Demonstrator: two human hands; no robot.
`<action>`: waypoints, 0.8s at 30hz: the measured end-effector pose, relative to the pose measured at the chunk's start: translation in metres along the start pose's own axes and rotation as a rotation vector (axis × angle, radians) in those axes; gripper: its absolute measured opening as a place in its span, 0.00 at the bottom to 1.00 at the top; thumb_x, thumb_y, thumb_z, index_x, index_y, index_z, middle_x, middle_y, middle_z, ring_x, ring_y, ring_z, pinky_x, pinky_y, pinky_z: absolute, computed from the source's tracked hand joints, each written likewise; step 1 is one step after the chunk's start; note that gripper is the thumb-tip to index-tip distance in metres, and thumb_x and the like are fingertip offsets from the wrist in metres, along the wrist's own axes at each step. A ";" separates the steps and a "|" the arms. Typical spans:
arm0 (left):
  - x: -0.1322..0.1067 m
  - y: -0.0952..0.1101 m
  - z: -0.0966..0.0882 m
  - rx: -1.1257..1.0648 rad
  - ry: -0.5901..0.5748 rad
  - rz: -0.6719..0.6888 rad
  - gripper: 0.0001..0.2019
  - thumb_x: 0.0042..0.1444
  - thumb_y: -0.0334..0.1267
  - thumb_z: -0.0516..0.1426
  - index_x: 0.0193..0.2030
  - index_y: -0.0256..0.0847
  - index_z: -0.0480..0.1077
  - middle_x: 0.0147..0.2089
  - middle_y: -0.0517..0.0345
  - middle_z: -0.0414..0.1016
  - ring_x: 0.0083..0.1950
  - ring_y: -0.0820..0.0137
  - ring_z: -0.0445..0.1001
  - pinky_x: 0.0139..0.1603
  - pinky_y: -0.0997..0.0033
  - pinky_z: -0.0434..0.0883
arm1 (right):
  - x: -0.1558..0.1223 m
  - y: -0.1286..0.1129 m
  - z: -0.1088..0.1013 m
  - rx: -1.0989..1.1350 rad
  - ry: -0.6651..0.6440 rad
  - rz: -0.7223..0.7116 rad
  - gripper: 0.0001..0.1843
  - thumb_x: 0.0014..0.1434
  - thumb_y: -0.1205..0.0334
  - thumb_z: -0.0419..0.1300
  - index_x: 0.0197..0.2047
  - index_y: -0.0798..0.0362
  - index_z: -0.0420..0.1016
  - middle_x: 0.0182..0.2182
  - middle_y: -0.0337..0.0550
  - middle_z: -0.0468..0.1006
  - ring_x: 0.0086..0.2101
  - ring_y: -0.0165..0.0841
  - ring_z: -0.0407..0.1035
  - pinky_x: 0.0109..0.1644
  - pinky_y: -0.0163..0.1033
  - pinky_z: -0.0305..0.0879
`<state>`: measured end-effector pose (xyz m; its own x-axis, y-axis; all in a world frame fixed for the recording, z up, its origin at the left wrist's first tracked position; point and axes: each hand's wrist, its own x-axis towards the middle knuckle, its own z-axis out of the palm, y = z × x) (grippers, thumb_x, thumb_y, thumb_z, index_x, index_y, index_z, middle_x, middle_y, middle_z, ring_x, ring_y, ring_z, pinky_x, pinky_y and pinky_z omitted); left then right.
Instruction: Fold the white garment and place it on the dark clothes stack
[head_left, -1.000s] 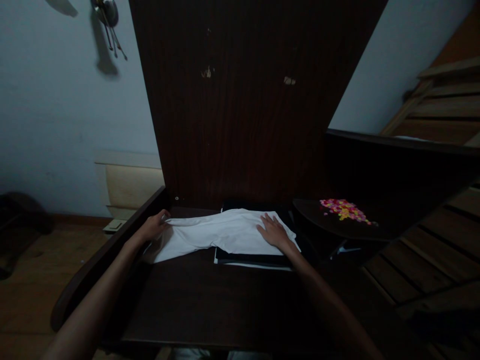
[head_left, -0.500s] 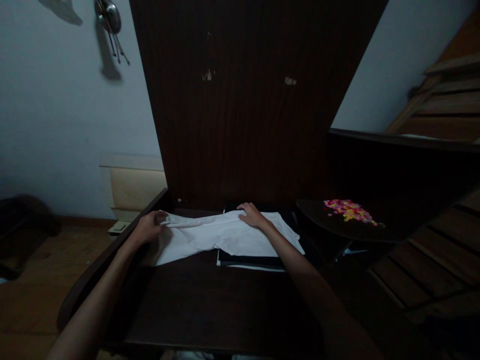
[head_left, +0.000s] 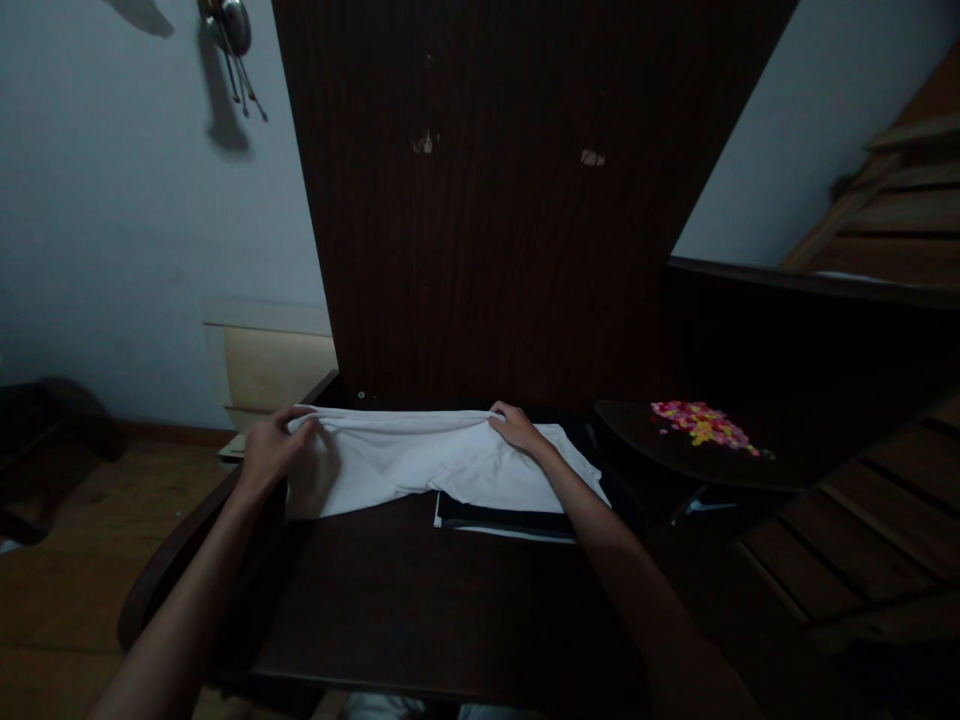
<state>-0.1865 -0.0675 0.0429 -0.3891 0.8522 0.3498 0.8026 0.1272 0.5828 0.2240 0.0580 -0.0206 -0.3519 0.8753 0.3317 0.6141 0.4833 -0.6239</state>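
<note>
A white garment [head_left: 420,462] lies across a dark wooden table [head_left: 405,610], its right part resting on a stack of dark folded clothes [head_left: 502,516]. My left hand [head_left: 271,447] pinches the garment's far left edge and lifts it off the table. My right hand [head_left: 513,427] grips the far edge near the middle, fingers closed on the cloth. The edge between my hands is stretched taut and raised.
A tall dark wooden panel [head_left: 495,200] stands right behind the table. A dark round object with a colourful flower patch [head_left: 701,423] sits at the right. Wooden slats [head_left: 870,520] lie farther right. A pale board [head_left: 277,365] leans on the wall at left.
Both hands have closed on the garment's far edge and raised it. My right hand moved from lying flat on the cloth to gripping its back edge. The left end of the cloth is now lifted.
</note>
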 end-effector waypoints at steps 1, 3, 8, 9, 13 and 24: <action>-0.001 -0.001 -0.002 -0.017 0.008 0.001 0.22 0.50 0.47 0.54 0.45 0.37 0.79 0.30 0.55 0.78 0.34 0.63 0.76 0.37 0.69 0.71 | -0.001 0.000 -0.001 0.011 0.015 0.006 0.06 0.55 0.65 0.54 0.34 0.53 0.72 0.32 0.39 0.76 0.35 0.33 0.69 0.42 0.36 0.62; -0.001 -0.003 -0.005 -0.054 0.022 0.014 0.23 0.49 0.49 0.54 0.44 0.36 0.78 0.25 0.58 0.73 0.29 0.65 0.73 0.33 0.70 0.69 | -0.002 0.001 -0.001 0.025 0.036 0.020 0.06 0.55 0.64 0.54 0.34 0.53 0.71 0.32 0.39 0.76 0.35 0.33 0.69 0.42 0.36 0.62; -0.003 -0.008 -0.007 -0.187 0.071 0.006 0.24 0.47 0.54 0.56 0.42 0.37 0.78 0.22 0.60 0.71 0.27 0.67 0.70 0.28 0.72 0.66 | -0.004 0.002 0.001 0.041 0.057 0.032 0.07 0.55 0.61 0.54 0.34 0.53 0.71 0.32 0.39 0.76 0.36 0.34 0.69 0.43 0.37 0.63; -0.003 -0.008 -0.008 -0.231 0.078 -0.013 0.24 0.45 0.55 0.57 0.40 0.36 0.78 0.24 0.59 0.73 0.28 0.67 0.71 0.28 0.73 0.66 | -0.004 0.002 0.001 0.044 0.057 0.031 0.07 0.55 0.61 0.54 0.34 0.53 0.71 0.32 0.40 0.76 0.36 0.35 0.69 0.43 0.37 0.63; -0.007 -0.001 -0.014 -0.442 0.086 -0.152 0.23 0.41 0.54 0.62 0.34 0.33 0.77 0.31 0.53 0.79 0.33 0.65 0.73 0.29 0.73 0.68 | -0.005 0.002 0.002 0.055 0.062 0.033 0.07 0.55 0.60 0.54 0.34 0.53 0.71 0.34 0.41 0.77 0.38 0.36 0.70 0.45 0.39 0.64; -0.001 -0.008 -0.007 -0.460 0.167 -0.040 0.16 0.46 0.50 0.57 0.31 0.37 0.72 0.29 0.60 0.72 0.32 0.69 0.70 0.33 0.73 0.68 | -0.006 0.002 0.002 0.118 0.098 0.101 0.06 0.52 0.61 0.55 0.33 0.52 0.72 0.33 0.40 0.78 0.38 0.36 0.71 0.47 0.39 0.65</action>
<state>-0.1958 -0.0728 0.0430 -0.5127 0.7533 0.4119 0.5176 -0.1115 0.8483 0.2259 0.0538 -0.0247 -0.2186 0.9194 0.3270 0.5538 0.3928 -0.7342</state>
